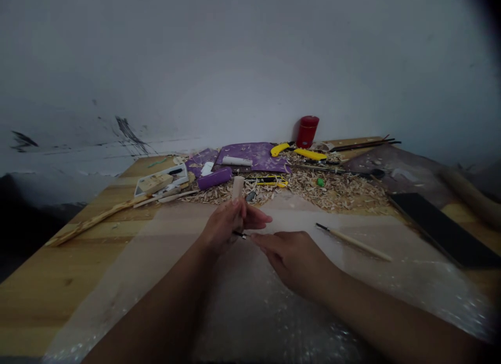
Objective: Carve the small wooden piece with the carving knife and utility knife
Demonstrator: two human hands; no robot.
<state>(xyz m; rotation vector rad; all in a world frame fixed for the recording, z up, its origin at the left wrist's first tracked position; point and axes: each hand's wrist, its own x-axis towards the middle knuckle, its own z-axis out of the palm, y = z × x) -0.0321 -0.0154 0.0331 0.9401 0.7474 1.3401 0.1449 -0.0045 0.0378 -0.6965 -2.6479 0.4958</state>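
Observation:
My left hand [223, 225] is closed round a pale wooden block [238, 186], whose upper end sticks up above the fingers. The lower part of the block is hidden in the hand. My right hand [291, 254] grips a slim carving knife [243, 235]; its dark metal tip points left and meets the left palm area, close to the block. Most of the knife's handle is covered by the right fingers. To the right of that hand, a second carving tool [356, 241] with a light wooden handle and dark tip lies on the plastic sheet [188, 301].
Wood shavings [344, 191] cover the table's back. Among them lie a yellow-handled cutter [310, 154], a purple roll [214, 179] and a purple sheet [258, 152]. A red container [307, 131] stands by the wall. A white tray [139, 190] sits left, a dark flat board [446, 228] right.

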